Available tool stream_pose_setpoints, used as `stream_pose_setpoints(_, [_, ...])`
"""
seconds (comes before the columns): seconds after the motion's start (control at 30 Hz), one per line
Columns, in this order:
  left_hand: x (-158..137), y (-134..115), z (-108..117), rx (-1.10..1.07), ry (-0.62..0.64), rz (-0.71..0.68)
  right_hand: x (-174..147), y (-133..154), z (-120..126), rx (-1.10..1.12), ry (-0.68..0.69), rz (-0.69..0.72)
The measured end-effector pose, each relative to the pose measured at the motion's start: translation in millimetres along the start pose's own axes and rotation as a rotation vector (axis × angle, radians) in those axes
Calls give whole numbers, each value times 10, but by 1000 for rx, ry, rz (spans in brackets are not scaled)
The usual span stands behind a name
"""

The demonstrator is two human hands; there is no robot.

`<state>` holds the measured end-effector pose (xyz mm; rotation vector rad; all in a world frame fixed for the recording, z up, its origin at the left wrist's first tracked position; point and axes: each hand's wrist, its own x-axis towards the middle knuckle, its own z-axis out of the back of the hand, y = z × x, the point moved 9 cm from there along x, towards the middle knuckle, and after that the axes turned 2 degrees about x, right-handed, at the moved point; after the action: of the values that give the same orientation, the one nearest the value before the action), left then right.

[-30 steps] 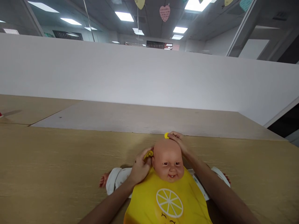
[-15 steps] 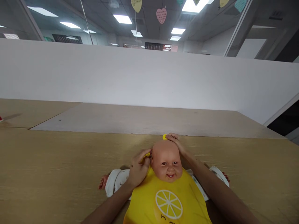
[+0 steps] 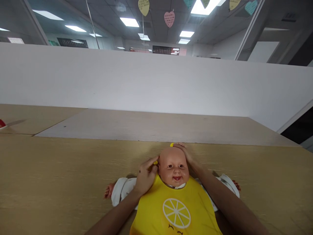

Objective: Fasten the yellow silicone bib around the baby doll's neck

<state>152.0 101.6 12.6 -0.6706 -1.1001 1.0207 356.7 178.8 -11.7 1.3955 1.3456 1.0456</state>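
Tilted a little since half a second ago, the doll's head now lets a white collar show beneath the chin, and less yellow peeks out by both hands. The doll lies face up at the lower centre of the frame, a yellow bib with a white citrus slice over its chest. Left of the head, the left hand has thumb and fingers narrowed around a yellow strap end, mostly covered by them. Above the head, the right hand reaches a second yellow end; its thumb is hidden, so I cannot tell how tight that grip is. The head blocks the view of the neck's back, and the right forearm crosses one white sleeve. Beyond the wooden table rises a white wall; a red object sits at the far left edge, and paper hearts hang along the top.
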Motion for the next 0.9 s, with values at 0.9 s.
stream_pose_setpoints(0.9, [40,224,-55,29,31,158,57,-30,169,-266,-95,151])
